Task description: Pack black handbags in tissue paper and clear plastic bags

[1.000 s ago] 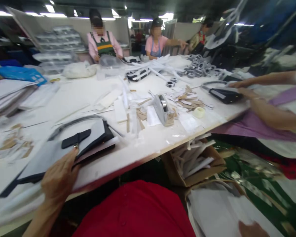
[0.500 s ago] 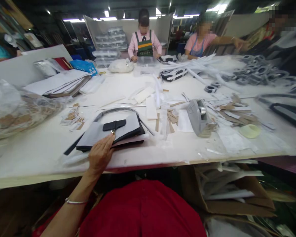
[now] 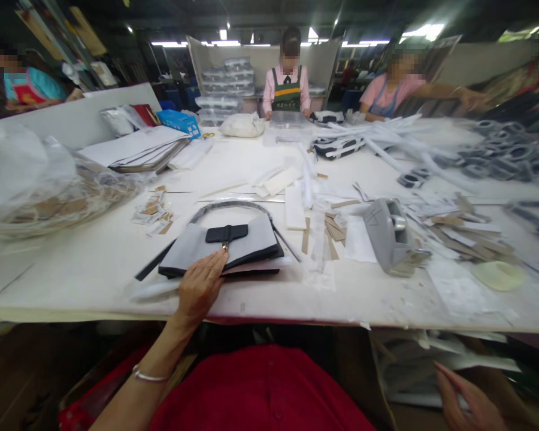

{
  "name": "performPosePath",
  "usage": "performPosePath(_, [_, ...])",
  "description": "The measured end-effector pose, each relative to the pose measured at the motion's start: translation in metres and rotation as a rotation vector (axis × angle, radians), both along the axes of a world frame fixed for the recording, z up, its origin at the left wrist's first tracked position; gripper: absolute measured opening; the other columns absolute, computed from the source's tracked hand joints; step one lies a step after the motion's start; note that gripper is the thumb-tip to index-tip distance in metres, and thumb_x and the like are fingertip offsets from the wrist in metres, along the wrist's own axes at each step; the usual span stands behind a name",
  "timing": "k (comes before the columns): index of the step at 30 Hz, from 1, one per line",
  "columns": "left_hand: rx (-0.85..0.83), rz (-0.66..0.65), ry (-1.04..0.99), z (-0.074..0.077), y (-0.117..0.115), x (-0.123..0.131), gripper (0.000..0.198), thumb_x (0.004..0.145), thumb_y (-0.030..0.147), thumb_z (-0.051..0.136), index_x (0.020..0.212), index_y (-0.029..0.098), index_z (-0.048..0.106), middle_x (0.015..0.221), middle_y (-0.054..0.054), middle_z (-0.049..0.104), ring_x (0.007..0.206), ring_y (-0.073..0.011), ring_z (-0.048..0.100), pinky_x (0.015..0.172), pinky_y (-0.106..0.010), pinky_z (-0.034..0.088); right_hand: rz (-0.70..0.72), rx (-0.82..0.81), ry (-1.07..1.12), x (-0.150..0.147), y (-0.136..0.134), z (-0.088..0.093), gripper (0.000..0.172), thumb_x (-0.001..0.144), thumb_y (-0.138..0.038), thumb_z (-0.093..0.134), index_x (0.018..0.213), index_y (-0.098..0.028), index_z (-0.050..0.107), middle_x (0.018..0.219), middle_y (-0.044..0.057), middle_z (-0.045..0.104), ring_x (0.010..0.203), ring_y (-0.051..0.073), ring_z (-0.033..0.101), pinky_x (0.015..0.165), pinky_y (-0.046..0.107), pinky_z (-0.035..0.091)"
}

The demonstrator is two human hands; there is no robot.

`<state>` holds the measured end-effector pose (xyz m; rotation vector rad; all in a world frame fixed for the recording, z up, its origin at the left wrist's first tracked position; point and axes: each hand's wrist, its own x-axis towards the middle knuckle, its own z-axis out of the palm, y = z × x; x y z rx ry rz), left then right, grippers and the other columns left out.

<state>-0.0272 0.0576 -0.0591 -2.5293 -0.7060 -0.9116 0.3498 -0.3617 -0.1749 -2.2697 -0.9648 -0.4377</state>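
Workbench [image 3: 94,269]: long white table, seen from the head of the person seated at its near edge; red clothing fills the bottom of the view.
Left hand [image 3: 200,287]: lies palm down at 6 o'clock of the table, fingers loosely spread and flat, fingertips pressing the near edge of the handbag just below its clasp. It pins the bag and grips nothing.
Handbag [image 3: 233,245]: flat grey bag with a black strap tab [image 3: 227,233] and a small gold clasp, near the table's front edge, just left of centre; its curved handle [image 3: 231,206] arcs away toward 12 o'clock.
Right hand [image 3: 465,404]: low at 5 o'clock, below the table edge, reaching toward a cardboard box [image 3: 431,359] of white paper pieces. Fingers look loosely extended; whether they hold anything I cannot tell.
Tape dispenser [image 3: 390,236]: grey, at 3 o'clock of the bag, well apart, with cardboard strips [image 3: 330,224] between them.
Plastic-wrapped heap [image 3: 36,185]: at 9 o'clock.
Other people: three workers at the far end, 12 to 2 o'clock, and one at 10 o'clock.
Risk: the bag sits close to the front edge under light fingertip pressure only; a pull toward the body could likely slide it off. With eyes on the table, the right hand gropes unseen and may grab the wrong piece.
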Motion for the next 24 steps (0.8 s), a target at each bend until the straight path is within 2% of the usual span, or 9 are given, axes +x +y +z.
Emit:
performPosePath(2, [0.017,0.003,-0.005,-0.001,0.001,0.000,0.065,0.094,0.014,0.051,0.155,0.024,0.028,0.132,-0.009,0.064,0.115,-0.0239,0.065,0.099,-0.037,0.047,0.142,0.017,-0.089,0.001,0.033,0.029,0.032,0.088,-0.042,0.056,0.116,-0.036,0.070,0.096,0.006,0.074,0.089,0.031,0.071,0.083,0.049,0.057])
performPosePath(5, [0.037,0.001,-0.002,-0.003,0.004,-0.001,0.066,0.094,0.014,0.051,0.155,0.025,0.027,0.131,-0.009,0.065,0.113,-0.0239,0.066,0.099,-0.037,0.047,0.342,0.115,-0.240,-0.007,0.097,0.085,0.021,0.089,-0.027,0.063,0.109,-0.030,0.069,0.097,0.003,0.074,0.089,0.022,0.070,0.088,0.038,0.053])
performPosePath(8, [0.050,-0.003,-0.004,-0.004,0.005,-0.001,0.067,0.094,0.012,0.050,0.155,0.024,0.026,0.131,-0.009,0.065,0.113,-0.0243,0.066,0.098,-0.038,0.047,0.539,0.197,-0.293,-0.020,0.182,0.131,0.024,0.089,-0.018,0.061,0.110,-0.027,0.068,0.102,0.004,0.073,0.097,0.020,0.068,0.090,0.036,0.053])
performPosePath(10, [0.060,-0.013,-0.006,-0.004,0.005,-0.001,0.068,0.094,0.011,0.050,0.156,0.023,0.025,0.130,-0.009,0.065,0.113,-0.0247,0.066,0.097,-0.038,0.048,0.640,0.154,-0.290,-0.027,0.247,0.149,0.030,0.090,-0.017,0.058,0.119,-0.024,0.064,0.116,0.007,0.070,0.114,0.023,0.062,0.099,0.040,0.049])
performPosePath(14, [0.073,-0.017,-0.010,-0.003,0.004,-0.001,0.067,0.094,0.010,0.049,0.156,0.023,0.025,0.129,-0.009,0.066,0.113,-0.0243,0.066,0.098,-0.039,0.047,0.719,-0.289,-0.216,-0.038,0.362,0.154,0.072,0.075,-0.004,0.059,0.144,-0.013,0.044,0.156,0.017,0.037,0.146,0.032,0.028,0.117,0.050,0.027])
performPosePath(15, [0.076,-0.012,-0.014,-0.003,0.004,0.000,0.067,0.094,0.010,0.049,0.155,0.023,0.026,0.129,-0.009,0.066,0.113,-0.0240,0.066,0.098,-0.038,0.047,0.714,-0.404,-0.163,-0.039,0.383,0.151,0.075,0.072,-0.001,0.059,0.145,-0.013,0.044,0.156,0.017,0.036,0.146,0.033,0.027,0.117,0.051,0.025])
performPosePath(17, [0.080,-0.009,-0.024,-0.002,0.004,0.000,0.066,0.094,0.008,0.048,0.155,0.022,0.027,0.129,-0.009,0.066,0.113,-0.0235,0.066,0.098,-0.038,0.046,0.694,-0.536,-0.078,-0.040,0.412,0.142,0.069,0.072,0.000,0.058,0.139,-0.014,0.051,0.148,0.017,0.048,0.139,0.032,0.041,0.113,0.048,0.032])
performPosePath(20, [0.075,-0.014,-0.049,-0.003,0.004,0.000,0.065,0.093,0.005,0.047,0.154,0.021,0.030,0.130,-0.008,0.065,0.114,-0.0221,0.065,0.099,-0.038,0.045,0.661,-0.533,-0.038,-0.037,0.429,0.130,0.047,0.079,-0.005,0.055,0.124,-0.017,0.061,0.126,0.013,0.065,0.116,0.026,0.060,0.100,0.038,0.045])
performPosePath(24, [0.066,-0.007,-0.086,-0.006,0.004,0.000,0.057,0.094,0.003,0.044,0.148,0.021,0.040,0.131,-0.007,0.065,0.115,-0.0203,0.064,0.100,-0.036,0.045,0.554,-0.375,0.010,-0.028,0.424,0.129,0.036,0.086,-0.013,0.049,0.120,-0.014,0.061,0.109,0.014,0.069,0.101,0.026,0.065,0.092,0.038,0.050])
